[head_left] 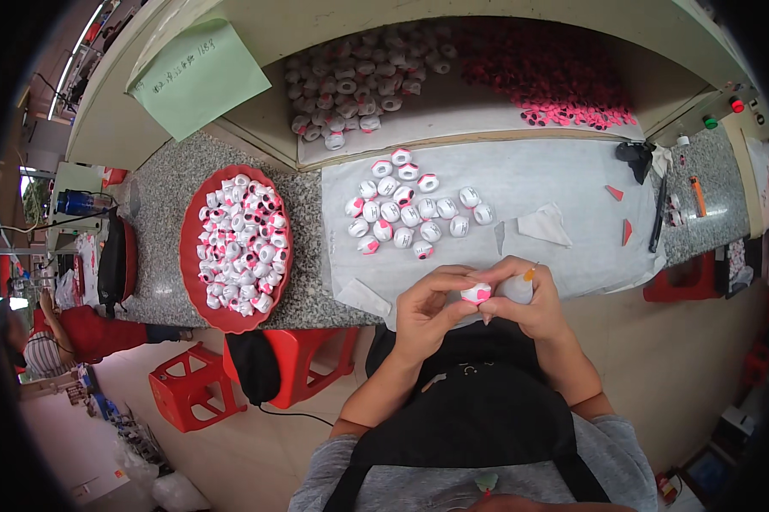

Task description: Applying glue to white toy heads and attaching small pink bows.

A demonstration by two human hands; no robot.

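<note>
the small white and pink piece [476, 293] is up in the hands, over the near edge of the white sheet [538, 175]. the left hand [431, 309] pinches it between thumb and fingers. the right hand [534, 303] is curled around a cloudy bottle [518, 289] with an orange tip, and its thumb seems to press on the piece too. the tip is not on the piece. this looks like the step of fixing a pink part on the white piece by hand. the next move seems to call for a steady pinch, so the pink part does not slip.

on the sheet, past the hands, sits a bunch of like pieces [402, 194]. left of the sheet, on the counter [156, 192], is a red bowl [233, 324] full of them. behind the sheet's front part are more white pieces [346, 94] and many pink bits [576, 113].
</note>
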